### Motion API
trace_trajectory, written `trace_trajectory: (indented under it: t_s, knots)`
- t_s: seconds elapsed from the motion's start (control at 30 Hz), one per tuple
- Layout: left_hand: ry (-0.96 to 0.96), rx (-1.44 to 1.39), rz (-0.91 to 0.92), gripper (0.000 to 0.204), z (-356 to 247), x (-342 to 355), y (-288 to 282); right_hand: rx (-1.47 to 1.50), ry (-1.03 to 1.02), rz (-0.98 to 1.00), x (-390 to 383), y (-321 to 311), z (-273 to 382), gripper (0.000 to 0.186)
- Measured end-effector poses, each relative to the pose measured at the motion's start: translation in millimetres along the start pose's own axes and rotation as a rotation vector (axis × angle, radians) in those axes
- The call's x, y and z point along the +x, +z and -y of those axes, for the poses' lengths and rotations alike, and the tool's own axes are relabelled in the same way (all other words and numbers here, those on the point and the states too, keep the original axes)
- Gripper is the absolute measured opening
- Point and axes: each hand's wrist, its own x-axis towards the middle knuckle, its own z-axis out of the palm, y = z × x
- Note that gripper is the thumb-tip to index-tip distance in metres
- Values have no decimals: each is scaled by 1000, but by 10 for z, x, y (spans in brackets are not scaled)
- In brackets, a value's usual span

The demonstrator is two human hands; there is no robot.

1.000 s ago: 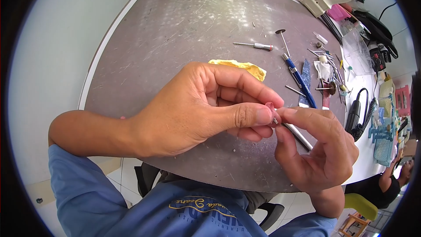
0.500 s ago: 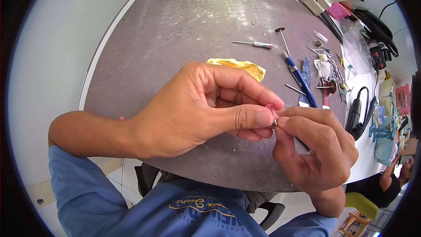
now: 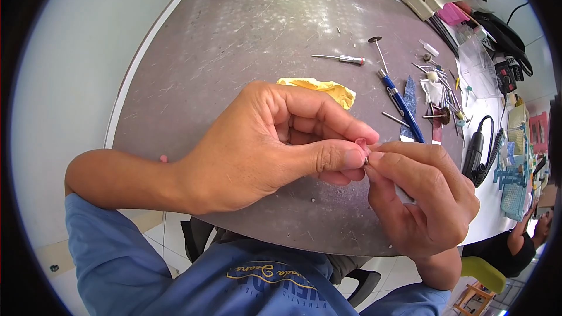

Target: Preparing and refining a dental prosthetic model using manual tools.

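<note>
My left hand (image 3: 252, 155) is closed, with thumb and fingertips pinching a small pink piece (image 3: 362, 143). It has a glossy, rounded upper end; the rest is hidden by the fingers. Against it, my right hand (image 3: 430, 199) brings its thumb and index finger together at a tiny metal bit (image 3: 367, 160), mostly covered. Something greyish shows in the gap of the right palm, too hidden to name. Just beyond my left hand lies a yellow moulded piece (image 3: 336, 91), like a dental cast.
To the right lie a blue pen-like tool (image 3: 404, 108), a disc on a shank (image 3: 374, 40), several rotary bits (image 3: 448, 102) and a black handpiece (image 3: 474, 149). Farther off are a small screwdriver (image 3: 351, 59) and a dispensing gun (image 3: 433, 1). Another person (image 3: 515, 251) sits at far right.
My right thumb and fingertips have shifted slightly at the pink piece, and the metal bit shows less. The left hand keeps its place and its pinch.
</note>
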Motion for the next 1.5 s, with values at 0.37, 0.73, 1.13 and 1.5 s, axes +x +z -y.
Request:
trace_trajectory:
  t_s: [0.37, 0.73, 1.13, 1.5]
  knots:
    - [50, 1, -15, 21, -6, 0, -4, 277, 225, 29, 28, -12, -29, 19]
    - [48, -3, -22, 21, 32, -10, -10, 405, 307, 30, 20, 16, -62, 14]
    - [63, 38, -24, 19, 65, -5, -9, 424, 345, 46, 22, 13, -52, 13]
    - [94, 59, -25, 16, 72, -7, -2, 470, 386, 61, 18, -17, -71, 12]
